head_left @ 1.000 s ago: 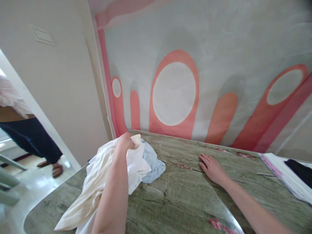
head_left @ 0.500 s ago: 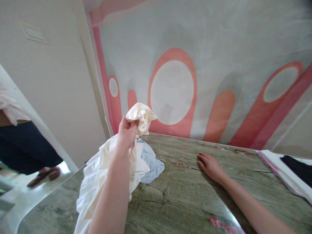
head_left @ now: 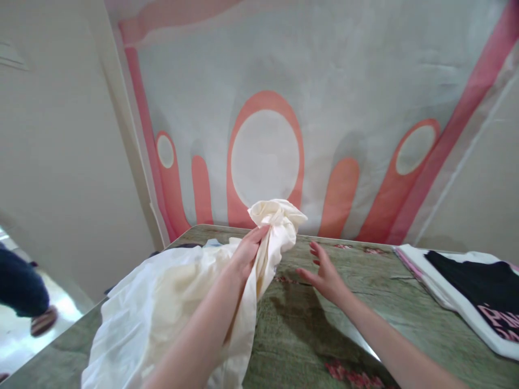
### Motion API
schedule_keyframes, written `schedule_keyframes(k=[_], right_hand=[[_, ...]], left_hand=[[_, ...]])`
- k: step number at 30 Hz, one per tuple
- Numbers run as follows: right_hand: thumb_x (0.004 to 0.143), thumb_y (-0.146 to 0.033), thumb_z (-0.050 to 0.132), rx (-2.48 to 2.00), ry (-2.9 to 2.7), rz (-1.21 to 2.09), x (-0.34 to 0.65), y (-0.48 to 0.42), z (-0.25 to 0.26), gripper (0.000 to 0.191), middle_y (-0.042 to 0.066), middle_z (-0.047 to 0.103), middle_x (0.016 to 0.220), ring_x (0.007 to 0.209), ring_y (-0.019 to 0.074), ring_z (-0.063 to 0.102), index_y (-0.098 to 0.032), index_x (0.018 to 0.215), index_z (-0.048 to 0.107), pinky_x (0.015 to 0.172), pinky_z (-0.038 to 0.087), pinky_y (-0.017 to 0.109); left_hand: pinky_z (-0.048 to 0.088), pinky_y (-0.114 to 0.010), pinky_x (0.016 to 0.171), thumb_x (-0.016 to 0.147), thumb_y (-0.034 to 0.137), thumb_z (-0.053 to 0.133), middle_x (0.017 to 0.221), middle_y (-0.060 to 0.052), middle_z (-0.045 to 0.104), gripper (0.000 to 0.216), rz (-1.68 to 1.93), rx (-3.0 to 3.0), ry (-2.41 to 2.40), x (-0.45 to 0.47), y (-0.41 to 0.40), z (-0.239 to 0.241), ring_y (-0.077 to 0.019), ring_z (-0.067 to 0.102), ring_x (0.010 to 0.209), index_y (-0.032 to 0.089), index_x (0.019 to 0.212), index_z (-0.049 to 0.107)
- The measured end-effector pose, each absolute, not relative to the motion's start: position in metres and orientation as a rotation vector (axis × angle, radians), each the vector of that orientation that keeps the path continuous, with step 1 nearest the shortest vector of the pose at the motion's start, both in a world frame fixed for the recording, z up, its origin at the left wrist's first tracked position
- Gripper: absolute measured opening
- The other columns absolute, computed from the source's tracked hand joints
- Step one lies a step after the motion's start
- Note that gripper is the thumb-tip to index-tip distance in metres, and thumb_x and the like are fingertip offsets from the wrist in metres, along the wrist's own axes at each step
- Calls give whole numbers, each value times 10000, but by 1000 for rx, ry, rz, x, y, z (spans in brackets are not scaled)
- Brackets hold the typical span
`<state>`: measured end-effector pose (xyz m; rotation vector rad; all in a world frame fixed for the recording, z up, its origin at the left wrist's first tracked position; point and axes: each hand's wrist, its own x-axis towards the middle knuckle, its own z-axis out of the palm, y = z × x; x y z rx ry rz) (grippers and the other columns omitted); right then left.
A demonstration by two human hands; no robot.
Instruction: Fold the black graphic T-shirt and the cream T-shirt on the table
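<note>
My left hand [head_left: 248, 249] is closed round a bunched cream cloth garment [head_left: 279, 232], raised above the table. Its lower part trails down along my left forearm, over white fabric [head_left: 121, 319] on the left side of the table. What kind of garment it is I cannot make out. Just right of the bunched cloth, my right hand [head_left: 324, 274] hovers over the table with thumb and fingers apart, holding nothing. A small bit of light blue cloth [head_left: 212, 243] shows behind the white fabric.
The table [head_left: 300, 335] has a green-grey wood-look top with pink flower prints. At right lie folded garments: a white one [head_left: 440, 286] with a black one [head_left: 466, 281] bearing pink letters. A painted wall [head_left: 316, 70] stands behind. A person's leg [head_left: 20, 281] shows at far left.
My left hand has brought the cream garment rightward, pulling more of it along. My right hand has lifted off the table and moved toward it. The light blue cloth is now mostly covered.
</note>
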<state>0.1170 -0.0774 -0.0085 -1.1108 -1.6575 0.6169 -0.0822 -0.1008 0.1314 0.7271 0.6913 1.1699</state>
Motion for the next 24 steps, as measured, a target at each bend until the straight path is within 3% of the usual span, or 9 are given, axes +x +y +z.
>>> schedule_keyframes(k=[2,4,7,9,16,24], right_hand=[[618,-416,721,-1110,-1634,584,118,-75,-8,963,138,298,1410,1252,292,340,-222,1395,185,993,329,476],[574,-400,751,-1039,-1670,576,121,-72,-4,948,134,364,1375,1244,305,344,-194,1368,277,1010,303,473],[655,-426,686,-989,-1735,767,133,-70,10,556,100,589,1144,1075,314,505,-157,1128,572,913,399,446],[715,-441,630,-1004,-1730,1006,146,-70,27,391,73,668,937,890,285,593,-142,965,651,782,467,402],[662,-326,700,-951,-1345,1386,213,-92,85,429,30,700,810,596,169,628,-192,1061,616,542,477,253],[777,-388,547,-797,-1232,1390,241,-111,108,439,29,702,972,884,258,654,-243,1192,549,809,506,379]], left_hand=[[537,-302,671,854,301,518,792,-119,690,345,1011,664,576,-83,-106,136,-220,672,701,51,1085,574],[523,-344,760,877,349,468,857,-148,689,421,881,634,473,-85,-110,141,-252,669,794,20,1125,552],[489,-386,845,885,381,443,929,-166,680,476,836,641,378,-91,-112,146,-279,650,885,9,1169,528],[480,-402,863,886,389,437,949,-164,677,482,882,654,353,-98,-109,148,-283,644,905,19,1182,524],[531,-381,792,848,286,503,863,-138,698,381,1131,648,496,-126,-78,138,-258,675,789,47,1139,559],[558,-284,731,768,85,587,787,-87,701,266,1280,754,656,-109,-56,112,-198,684,703,93,1033,590]])
